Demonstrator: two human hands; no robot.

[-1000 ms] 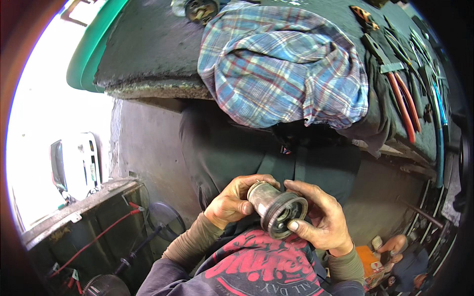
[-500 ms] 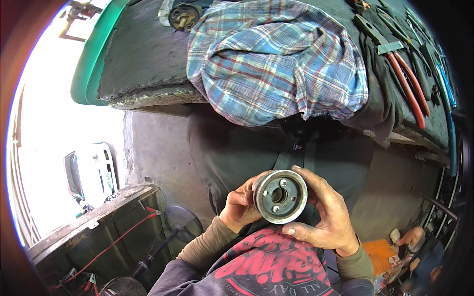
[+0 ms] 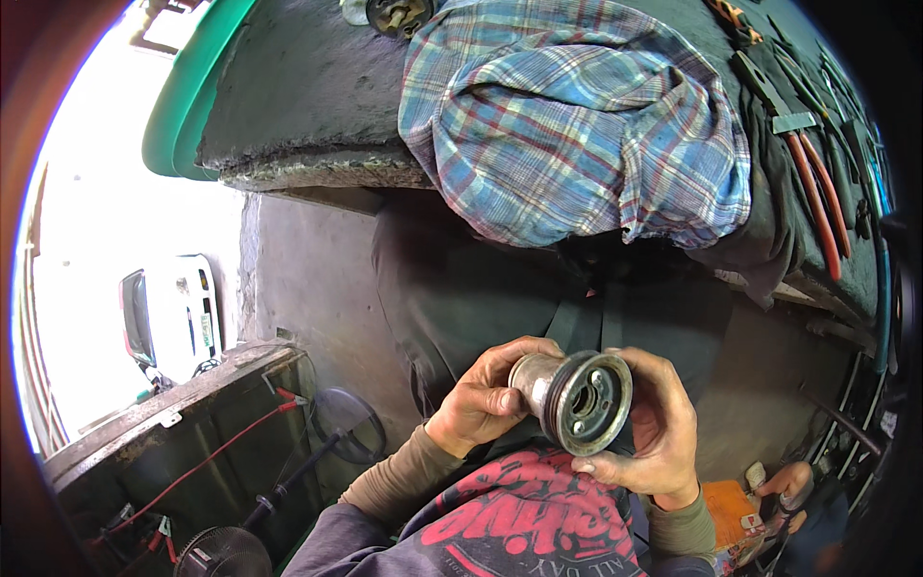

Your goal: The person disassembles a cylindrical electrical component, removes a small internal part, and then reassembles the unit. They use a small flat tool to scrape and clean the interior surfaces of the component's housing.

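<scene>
In front of my chest I hold a round metal pulley-like part (image 3: 567, 392), grey and worn, with a narrower cylinder behind a grooved rim. Its recessed end face has a central hole with screw heads around it and is tilted up and to the right. My left hand (image 3: 486, 399) is closed round the narrower cylinder, thumb on the near side. My right hand (image 3: 661, 428) curves around the wide end, with fingers at the upper rim and the thumb at the lower edge. Some of the right fingertips are hidden behind the part.
Ahead is a dark workbench (image 3: 308, 106) bearing a crumpled plaid shirt (image 3: 567, 125), red-handled pliers (image 3: 812, 183) among other tools, and another round metal part (image 3: 399, 13). A green plastic basin (image 3: 187, 115) is beside it. Red cables with clamps (image 3: 226, 447) and a fan (image 3: 226, 553) lie lower left. Another person's arm (image 3: 790, 486) shows lower right.
Both hands have turned the metal part so its end face points more to the right, exposing its grooved side. It sits slightly further right in the view. The whole view has shifted a little.
</scene>
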